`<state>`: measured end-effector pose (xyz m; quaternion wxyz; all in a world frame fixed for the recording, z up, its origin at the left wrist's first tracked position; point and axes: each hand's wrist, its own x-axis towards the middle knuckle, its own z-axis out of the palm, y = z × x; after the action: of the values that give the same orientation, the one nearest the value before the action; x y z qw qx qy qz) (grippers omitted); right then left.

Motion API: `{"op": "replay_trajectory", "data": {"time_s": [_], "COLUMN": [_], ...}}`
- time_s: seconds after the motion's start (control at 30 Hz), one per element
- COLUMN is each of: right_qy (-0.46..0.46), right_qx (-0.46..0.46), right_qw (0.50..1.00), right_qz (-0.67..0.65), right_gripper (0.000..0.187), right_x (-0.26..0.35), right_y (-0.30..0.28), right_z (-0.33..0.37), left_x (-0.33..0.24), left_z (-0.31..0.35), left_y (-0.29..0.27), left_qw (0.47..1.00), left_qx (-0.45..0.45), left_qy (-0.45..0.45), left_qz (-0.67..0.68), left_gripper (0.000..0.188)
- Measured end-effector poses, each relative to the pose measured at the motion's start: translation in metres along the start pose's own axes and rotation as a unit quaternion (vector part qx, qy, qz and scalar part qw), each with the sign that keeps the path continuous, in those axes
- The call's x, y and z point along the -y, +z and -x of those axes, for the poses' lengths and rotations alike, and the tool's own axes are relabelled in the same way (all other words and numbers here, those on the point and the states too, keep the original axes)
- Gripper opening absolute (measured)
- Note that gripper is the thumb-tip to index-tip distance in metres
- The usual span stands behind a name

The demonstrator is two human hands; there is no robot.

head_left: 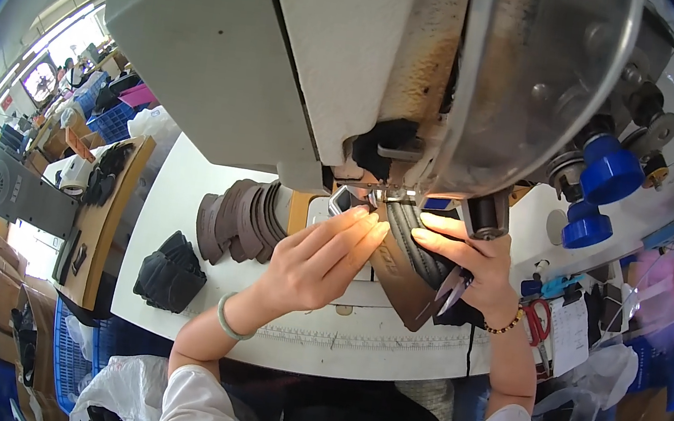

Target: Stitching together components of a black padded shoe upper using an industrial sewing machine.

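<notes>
A person sits at a sewing machine (314,63) that fills the upper middle of the view, and both hands work right under its needle end. The left hand (317,263) lies flat with its fingers stretched toward the needle, its fingertips (373,225) pressing on a brown leather piece (397,274) just below the machine; the grip is released, nothing is clasped. The right hand (467,257) rests on the other side of the same piece, its fingers laid over a dark ribbed strip (421,247) that runs along the leather up to the needle. Small metal snips (453,287) hang from this hand, tucked under its curled lower fingers, so the right grip is clenched on the snips while its upper fingers press the strip. The leather piece lies between the two hands, touching both, on the white surface (186,191) below the machine.

Left of the machine's needle end a row of brown leather pieces (238,219) stands fanned on the surface, and further left of it a pile of black pieces (169,274) sits near the surface's edge. Right of the machine, red scissors (540,318) lie beside the right wrist
</notes>
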<state>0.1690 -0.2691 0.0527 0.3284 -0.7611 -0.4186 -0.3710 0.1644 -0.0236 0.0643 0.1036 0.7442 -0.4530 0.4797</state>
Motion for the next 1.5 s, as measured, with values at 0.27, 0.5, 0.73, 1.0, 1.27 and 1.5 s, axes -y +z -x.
{"op": "replay_trajectory", "data": {"time_s": [0.27, 0.5, 0.73, 1.0, 1.27, 1.5], "right_qy": [-0.024, -0.042, -0.067, -0.088, -0.067, -0.020], "right_qx": [0.002, 0.015, 0.001, 0.017, 0.016, 0.021], "right_qw": [1.000, 0.998, 0.997, 0.995, 0.997, 0.998], "right_qz": [0.020, 0.037, 0.032, 0.048, 0.044, 0.061], "right_gripper": [0.047, 0.053, 0.054, 0.054, 0.049, 0.053], "right_x": [-0.001, 0.000, -0.002, 0.001, 0.006, 0.007], "right_y": [-0.001, -0.004, -0.002, -0.003, 0.001, 0.004], "right_z": [0.000, -0.002, -0.003, 0.002, -0.002, -0.002], "left_x": [-0.008, -0.009, -0.012, -0.012, 0.000, 0.003], "left_z": [-0.001, -0.002, -0.004, -0.007, -0.007, -0.001], "left_y": [-0.004, -0.006, -0.014, -0.020, -0.014, -0.002], "left_qw": [1.000, 0.999, 0.998, 0.996, 0.998, 0.999], "left_qx": [-0.014, 0.005, 0.046, 0.067, 0.042, -0.005], "left_qy": [0.012, 0.023, 0.034, 0.051, 0.014, 0.007], "left_qz": [0.012, 0.036, 0.008, 0.014, 0.049, 0.039], "left_gripper": [0.036, 0.034, 0.037, 0.038, 0.034, 0.035]}}
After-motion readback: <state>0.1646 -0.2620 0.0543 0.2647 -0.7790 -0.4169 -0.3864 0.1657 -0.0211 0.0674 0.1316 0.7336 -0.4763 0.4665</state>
